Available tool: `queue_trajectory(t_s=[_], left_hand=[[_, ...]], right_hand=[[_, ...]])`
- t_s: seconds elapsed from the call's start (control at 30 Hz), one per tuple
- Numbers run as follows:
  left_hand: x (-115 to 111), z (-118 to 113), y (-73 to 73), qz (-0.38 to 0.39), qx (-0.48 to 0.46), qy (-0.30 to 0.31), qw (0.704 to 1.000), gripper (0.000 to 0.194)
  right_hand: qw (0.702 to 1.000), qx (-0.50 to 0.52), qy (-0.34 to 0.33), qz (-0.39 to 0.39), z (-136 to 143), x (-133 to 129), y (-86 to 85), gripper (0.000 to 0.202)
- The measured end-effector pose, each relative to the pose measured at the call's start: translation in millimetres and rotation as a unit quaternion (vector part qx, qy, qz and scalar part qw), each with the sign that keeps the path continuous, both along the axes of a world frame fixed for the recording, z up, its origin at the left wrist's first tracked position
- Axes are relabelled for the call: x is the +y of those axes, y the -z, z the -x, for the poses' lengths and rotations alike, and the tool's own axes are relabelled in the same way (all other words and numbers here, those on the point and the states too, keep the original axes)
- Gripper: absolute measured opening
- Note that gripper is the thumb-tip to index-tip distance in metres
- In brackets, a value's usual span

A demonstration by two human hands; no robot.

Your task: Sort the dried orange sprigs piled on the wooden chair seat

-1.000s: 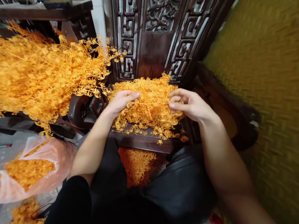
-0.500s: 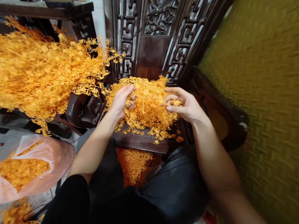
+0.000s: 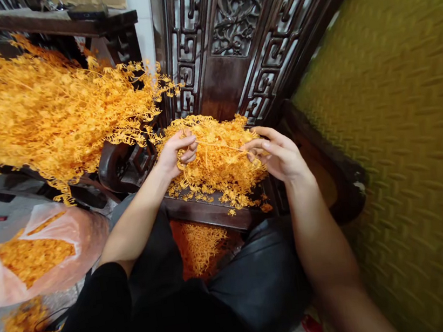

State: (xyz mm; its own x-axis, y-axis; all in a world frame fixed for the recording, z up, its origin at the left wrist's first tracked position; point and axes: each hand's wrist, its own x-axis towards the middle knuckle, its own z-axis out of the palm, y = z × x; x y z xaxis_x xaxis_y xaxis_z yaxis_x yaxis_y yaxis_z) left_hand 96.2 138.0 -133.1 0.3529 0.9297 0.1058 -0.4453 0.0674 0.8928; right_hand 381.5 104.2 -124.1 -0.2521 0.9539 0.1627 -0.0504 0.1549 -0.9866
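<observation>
Currently a thin orange sprig (image 3: 219, 145) is stretched between both hands, just above the loose pile of orange sprigs (image 3: 218, 172) on the dark wooden seat edge (image 3: 211, 215), roughly frame centre. Left hand (image 3: 174, 153) at 9 o'clock of the pile, fingers curled and pinched on one end of the stem. Right hand (image 3: 279, 155) at 3 o'clock, thumb and forefinger closed on the other end, remaining fingers spread loose.

Further out: big orange bunch (image 3: 47, 113) at 10 o'clock, touching the carved chair back (image 3: 225, 40). Plastic bag of orange bits (image 3: 33, 256) at 8 o'clock, well apart. More sprigs on the floor (image 3: 199, 245) between the knees.

Risks, my read: stem looks brittle, so pulling it taut could snap it. Its side twigs seem tangled in the pile; a lift would drag neighbours off the seat edge onto the floor.
</observation>
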Motion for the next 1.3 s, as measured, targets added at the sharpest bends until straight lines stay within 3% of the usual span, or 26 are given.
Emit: queue_trajectory(t_s=[0.17,0.33,0.4,0.47,0.53,0.57,0.63,0.73,0.9,1.0,1.07,1.17,1.23,1.3], left_hand=[[-2,2,4.4,0.005,0.026,0.004,1.000,0.033],[-5,3,5.8,-0.037,0.101,-0.070,0.992,0.037],[-6,3,6.9,-0.053,0.123,-0.097,0.986,0.038],[-6,4,8.3,-0.061,0.146,-0.108,0.981,0.039],[-8,4,8.9,-0.063,0.167,-0.104,0.979,0.039],[-9,4,8.7,-0.061,0.171,-0.096,0.979,0.039],[-13,2,6.7,-0.052,0.163,-0.073,0.983,0.040],[-18,-2,2.3,-0.015,0.130,-0.020,0.991,0.038],[-14,-5,3.6,0.048,0.117,0.052,0.991,0.032],[-7,-1,6.7,0.035,0.210,0.024,0.977,0.040],[-6,5,6.1,-0.027,0.314,-0.034,0.948,0.053],[-13,11,0.6,-0.177,0.441,-0.082,0.876,0.069],[-20,12,-4.3,-0.268,0.480,-0.073,0.832,0.063],[-27,11,-8.3,-0.328,0.502,-0.065,0.797,0.039]], right_hand=[[0.999,0.033,0.016,0.021,10,-1,-3.0,0.060],[0.999,0.015,0.035,0.022,8,4,-2.4,0.059],[0.997,-0.028,0.075,-0.015,10,6,0.3,0.057],[0.969,-0.081,0.206,-0.112,16,3,2.6,0.052],[0.901,-0.143,0.333,-0.239,27,-6,3.6,0.042],[0.873,-0.178,0.344,-0.297,34,-11,3.9,0.035],[0.855,-0.256,0.242,-0.382,47,-22,5.5,0.027],[0.850,-0.329,0.066,-0.406,64,-26,13.0,0.039],[0.872,-0.359,0.044,-0.331,68,-14,26.2,0.048],[0.902,-0.327,0.047,-0.277,60,-13,23.7,0.045],[0.934,-0.274,0.033,-0.227,55,-14,19.4,0.037],[0.972,-0.197,-0.014,-0.129,49,-15,13.0,0.016],[0.983,-0.159,-0.046,-0.076,45,-15,8.8,0.008],[0.985,-0.143,-0.083,-0.050,39,-15,4.0,0.005]])
